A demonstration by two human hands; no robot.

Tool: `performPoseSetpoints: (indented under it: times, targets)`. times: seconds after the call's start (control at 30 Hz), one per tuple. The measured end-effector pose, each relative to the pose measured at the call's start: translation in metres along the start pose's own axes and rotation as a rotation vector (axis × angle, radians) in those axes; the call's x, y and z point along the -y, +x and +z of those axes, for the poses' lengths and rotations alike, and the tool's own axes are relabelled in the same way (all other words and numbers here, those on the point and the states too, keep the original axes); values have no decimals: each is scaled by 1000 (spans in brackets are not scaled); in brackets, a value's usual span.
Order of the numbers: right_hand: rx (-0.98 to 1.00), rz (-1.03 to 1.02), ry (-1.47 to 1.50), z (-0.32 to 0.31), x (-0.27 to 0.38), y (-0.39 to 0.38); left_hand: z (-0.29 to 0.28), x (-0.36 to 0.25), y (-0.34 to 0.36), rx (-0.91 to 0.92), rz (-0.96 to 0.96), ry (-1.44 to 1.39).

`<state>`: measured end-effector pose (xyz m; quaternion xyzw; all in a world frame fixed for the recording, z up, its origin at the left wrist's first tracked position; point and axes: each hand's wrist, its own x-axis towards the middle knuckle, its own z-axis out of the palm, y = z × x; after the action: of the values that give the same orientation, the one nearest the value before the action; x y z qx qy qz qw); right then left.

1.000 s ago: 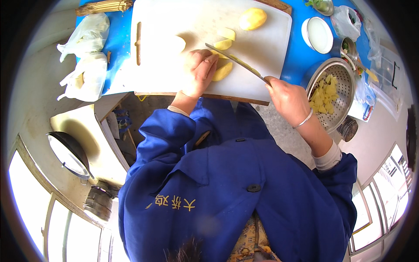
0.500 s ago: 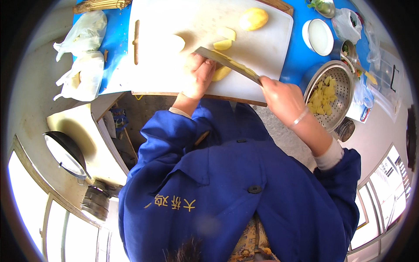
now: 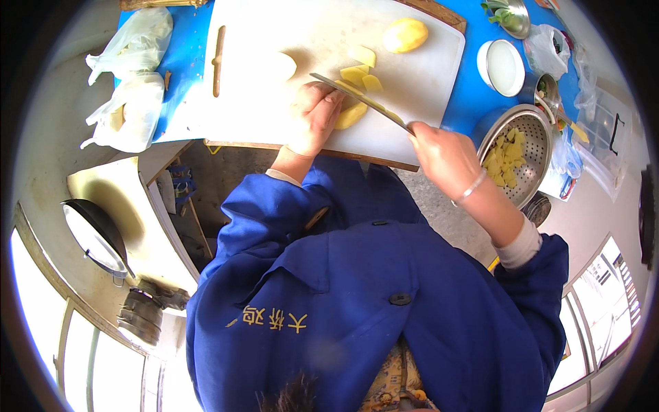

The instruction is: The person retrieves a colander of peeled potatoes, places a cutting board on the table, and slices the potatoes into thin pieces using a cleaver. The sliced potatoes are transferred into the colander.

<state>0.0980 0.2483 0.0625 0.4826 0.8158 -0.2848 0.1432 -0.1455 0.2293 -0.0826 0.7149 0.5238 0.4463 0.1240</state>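
Observation:
My right hand (image 3: 446, 158) is closed around the handle of a broad-bladed kitchen knife (image 3: 367, 101), its blade slanting up and left over the white cutting board (image 3: 419, 89). The fingers of my left hand (image 3: 314, 115) are curled beside the blade, holding down a peeled potato that they mostly hide. A yellow potato piece (image 3: 351, 115) lies flat between that hand and the blade. Cut potato slices (image 3: 362, 55) rest just beyond the knife. Farther off lies a whole peeled potato (image 3: 406, 35), and a pale, overexposed piece (image 3: 283, 66) sits to the left.
To the right, a metal colander (image 3: 539, 134) holds cut potato pieces. Behind it are a small metal pot (image 3: 548, 89), a white bowl (image 3: 504, 67) and a plastic bag (image 3: 547, 49). Two filled plastic bags (image 3: 134, 110) lie at the left. A wok (image 3: 96, 237) stands lower left.
Another potato slice now lies beyond the blade, next to the earlier ones. The knife is turned more edge-on to view. My left hand keeps its hold on the potato.

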Motion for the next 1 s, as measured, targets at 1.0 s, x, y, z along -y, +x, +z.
performPoseSetpoints:
  times: [1.0]
  targets:
    - [-67, -106, 96, -17, -10, 11, 0, 1, -5, 10, -11, -21]
